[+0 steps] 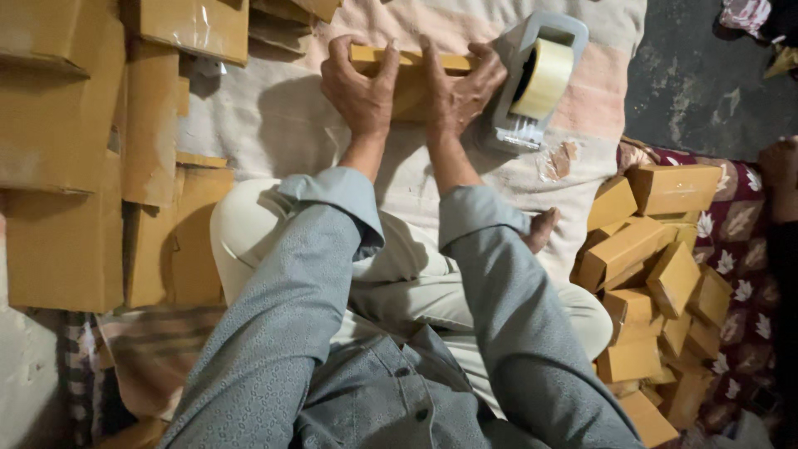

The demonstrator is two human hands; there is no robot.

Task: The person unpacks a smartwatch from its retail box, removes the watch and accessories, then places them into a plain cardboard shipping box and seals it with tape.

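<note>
A small brown cardboard box lies on a pale striped cloth in front of me. My left hand grips its left end, fingers curled over the far edge. My right hand presses down on its right end. Touching the right hand's outer side stands a grey tape dispenser with a roll of clear-tan tape. I sit cross-legged, with grey sleeves and pale trousers in view below the hands.
Flat and folded cardboard pieces are stacked along the left. A heap of several small closed brown boxes lies at my right on a dark red flowered cloth. Another person's limb shows at the right edge.
</note>
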